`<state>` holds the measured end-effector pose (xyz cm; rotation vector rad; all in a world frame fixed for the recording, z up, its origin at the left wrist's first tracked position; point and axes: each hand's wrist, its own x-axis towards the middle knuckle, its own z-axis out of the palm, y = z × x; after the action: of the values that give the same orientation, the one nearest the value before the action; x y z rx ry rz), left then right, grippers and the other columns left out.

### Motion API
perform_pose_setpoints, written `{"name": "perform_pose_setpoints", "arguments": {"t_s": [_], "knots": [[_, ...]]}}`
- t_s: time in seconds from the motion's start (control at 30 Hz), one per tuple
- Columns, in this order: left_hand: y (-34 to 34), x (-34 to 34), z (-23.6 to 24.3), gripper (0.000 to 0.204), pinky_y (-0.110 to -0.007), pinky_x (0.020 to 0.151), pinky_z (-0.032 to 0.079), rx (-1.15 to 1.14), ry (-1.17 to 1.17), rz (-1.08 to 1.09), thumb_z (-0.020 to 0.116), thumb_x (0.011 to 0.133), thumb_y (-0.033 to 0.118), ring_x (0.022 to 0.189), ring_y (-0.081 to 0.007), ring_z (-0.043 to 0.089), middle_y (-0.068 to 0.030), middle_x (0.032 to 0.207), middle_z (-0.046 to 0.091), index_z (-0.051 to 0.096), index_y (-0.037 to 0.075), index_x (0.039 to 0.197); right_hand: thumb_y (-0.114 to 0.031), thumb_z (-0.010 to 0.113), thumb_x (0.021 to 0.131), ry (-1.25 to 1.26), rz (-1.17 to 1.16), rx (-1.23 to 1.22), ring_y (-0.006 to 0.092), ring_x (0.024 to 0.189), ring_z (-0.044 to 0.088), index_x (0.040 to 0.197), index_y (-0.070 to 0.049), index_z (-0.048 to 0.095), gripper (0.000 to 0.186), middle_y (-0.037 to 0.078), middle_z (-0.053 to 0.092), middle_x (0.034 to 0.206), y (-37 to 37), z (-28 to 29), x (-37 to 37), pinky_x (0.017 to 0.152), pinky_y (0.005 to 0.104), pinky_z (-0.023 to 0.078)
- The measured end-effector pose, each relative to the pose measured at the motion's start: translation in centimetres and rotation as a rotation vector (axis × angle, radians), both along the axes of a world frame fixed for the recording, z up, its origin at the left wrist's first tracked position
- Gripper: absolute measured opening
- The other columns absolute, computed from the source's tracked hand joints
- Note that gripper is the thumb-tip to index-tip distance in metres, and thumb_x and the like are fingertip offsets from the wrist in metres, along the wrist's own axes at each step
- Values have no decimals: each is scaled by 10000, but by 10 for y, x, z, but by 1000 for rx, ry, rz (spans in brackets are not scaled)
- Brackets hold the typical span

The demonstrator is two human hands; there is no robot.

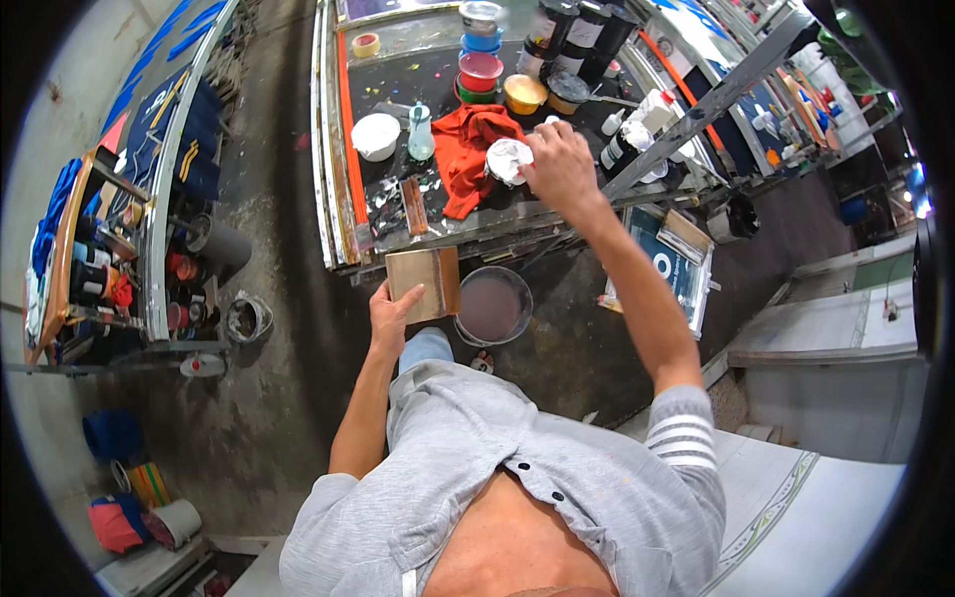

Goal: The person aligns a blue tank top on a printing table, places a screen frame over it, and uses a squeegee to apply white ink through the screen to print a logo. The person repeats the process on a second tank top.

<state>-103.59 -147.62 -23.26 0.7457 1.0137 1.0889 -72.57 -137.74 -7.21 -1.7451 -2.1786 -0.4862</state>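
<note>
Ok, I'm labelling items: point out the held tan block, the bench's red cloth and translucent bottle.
Tan block (421, 275): head view, broad face.
Red cloth (463, 159): head view, central folds.
Translucent bottle (421, 139): head view, body.

Tan block (418, 284), red-orange cloth (461, 164), white tub (376, 139); white-striped grey sleeve (682, 430)

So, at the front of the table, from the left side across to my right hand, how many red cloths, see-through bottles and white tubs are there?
Red cloth: 1
See-through bottle: 1
White tubs: 2 (the left tub and the paste-filled tub at your right hand)
Total: 4
</note>
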Motion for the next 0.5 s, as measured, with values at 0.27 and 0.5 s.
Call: {"name": "perform_pose_setpoints", "arguments": {"t_s": [0.27,0.5], "knots": [[-25,25,-15,342,-283,804,544,-62,-41,18,789,837,62,879,-123,670,-57,1042,714,659,0,1147,-280,728,760,-300,-137,-582,256,880,744,923,-86,768,256,102,758,886,74,26,-3,739,383,589],[-9,8,-39,343,-292,826,541,-80,-6,-50,779,846,73,901,-129,668,-56,1042,711,657,-1,1157,-366,770,796,348,-335,-766,116,528,680,715,6,721,383,70,700,637,104,80,75,519,255,539]]}}
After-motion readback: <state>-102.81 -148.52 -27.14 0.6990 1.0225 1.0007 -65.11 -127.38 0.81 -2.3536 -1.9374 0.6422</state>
